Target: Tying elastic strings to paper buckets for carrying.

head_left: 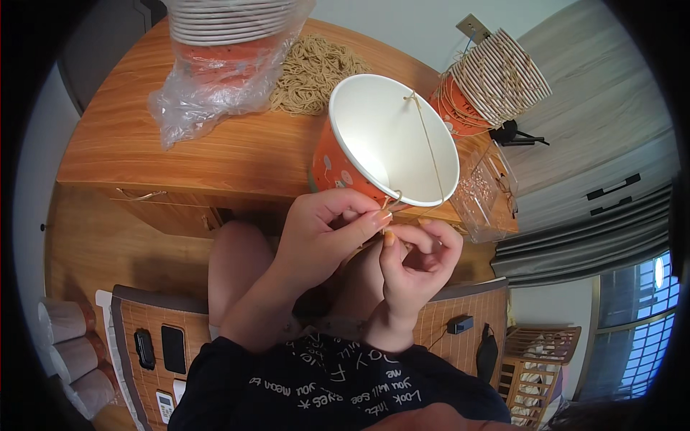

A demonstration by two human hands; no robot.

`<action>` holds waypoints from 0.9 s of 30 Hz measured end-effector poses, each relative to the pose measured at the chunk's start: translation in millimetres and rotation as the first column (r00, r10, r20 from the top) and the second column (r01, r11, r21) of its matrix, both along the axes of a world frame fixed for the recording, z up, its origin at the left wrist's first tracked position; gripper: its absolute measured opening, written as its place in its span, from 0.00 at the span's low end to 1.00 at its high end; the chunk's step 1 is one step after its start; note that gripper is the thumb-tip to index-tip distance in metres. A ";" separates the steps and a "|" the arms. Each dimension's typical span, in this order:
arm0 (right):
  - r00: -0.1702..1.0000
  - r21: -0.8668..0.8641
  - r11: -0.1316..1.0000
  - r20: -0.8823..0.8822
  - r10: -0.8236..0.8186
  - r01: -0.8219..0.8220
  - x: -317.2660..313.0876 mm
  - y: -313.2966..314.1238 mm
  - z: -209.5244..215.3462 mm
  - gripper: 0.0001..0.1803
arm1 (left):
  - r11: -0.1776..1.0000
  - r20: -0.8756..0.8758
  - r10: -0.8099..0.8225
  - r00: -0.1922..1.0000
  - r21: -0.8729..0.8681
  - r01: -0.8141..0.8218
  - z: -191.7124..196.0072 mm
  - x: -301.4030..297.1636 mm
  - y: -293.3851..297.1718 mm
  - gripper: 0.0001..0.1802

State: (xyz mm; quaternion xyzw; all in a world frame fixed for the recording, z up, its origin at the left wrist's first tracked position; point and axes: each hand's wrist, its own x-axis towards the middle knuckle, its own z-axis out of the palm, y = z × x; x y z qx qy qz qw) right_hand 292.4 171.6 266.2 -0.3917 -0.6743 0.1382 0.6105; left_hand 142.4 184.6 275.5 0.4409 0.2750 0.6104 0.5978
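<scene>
- Currently, an orange bucket, white inside, occupies one o'clock, cord spanning its mouth.
- At its near rim, the left hand pinches cord; just beside, the right hand presses thumb to fingertip.
- Eleven o'clock: clear bag holding nested buckets.
- Three o'clock: clear box containing brownish bits.

The cord heap lies on the table, left of the bucket.
</scene>
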 end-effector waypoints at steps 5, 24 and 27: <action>0.998 -0.043 0.998 -0.047 0.043 -0.045 4.9 0.2 -4.2 0.25 | 0.996 -0.073 -0.078 0.994 -0.047 0.074 6.4 -2.7 1.3 0.05; 0.994 0.134 0.986 0.057 0.094 -0.101 10.4 2.2 4.1 0.21 | 0.984 0.043 -0.110 0.993 -0.137 0.115 0.7 -5.2 1.5 0.07; 0.988 0.247 0.963 0.138 0.077 -0.109 14.1 5.1 9.3 0.18 | 0.990 0.019 0.045 0.999 -0.135 -0.042 8.0 -0.8 -0.4 0.07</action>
